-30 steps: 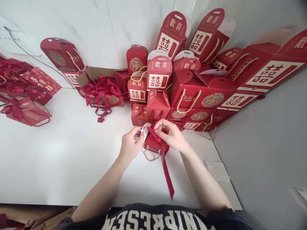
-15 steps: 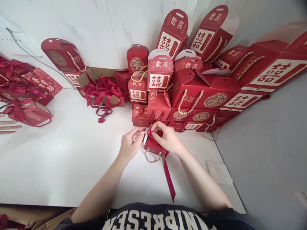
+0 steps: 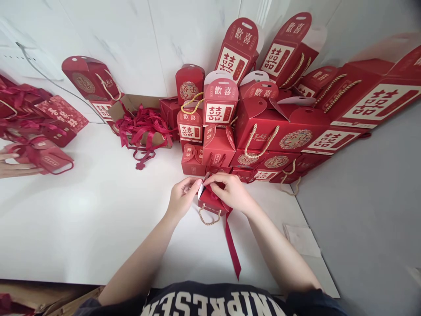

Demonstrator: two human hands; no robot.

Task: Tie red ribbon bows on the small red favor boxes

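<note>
A small red gift box (image 3: 210, 203) with a gold rope handle stands on the white table (image 3: 98, 219) in front of me. My left hand (image 3: 182, 196) pinches its white inner flap from the left. My right hand (image 3: 231, 191) is closed over the top of the box, pressing a dark red ribbon (image 3: 232, 248) onto it. The ribbon's free end trails down the table toward me.
A large pile of red gift boxes (image 3: 263, 127) with gold handles lines the wall behind the small box. A cardboard tray of loose red ribbons (image 3: 143, 125) sits left of the pile. Another person's hand (image 3: 13, 164) touches ribboned boxes (image 3: 39, 153) at the far left.
My right hand has lowered onto the box top with the ribbon. The other person's hand has come into view at the far left and reached the ribboned boxes.
</note>
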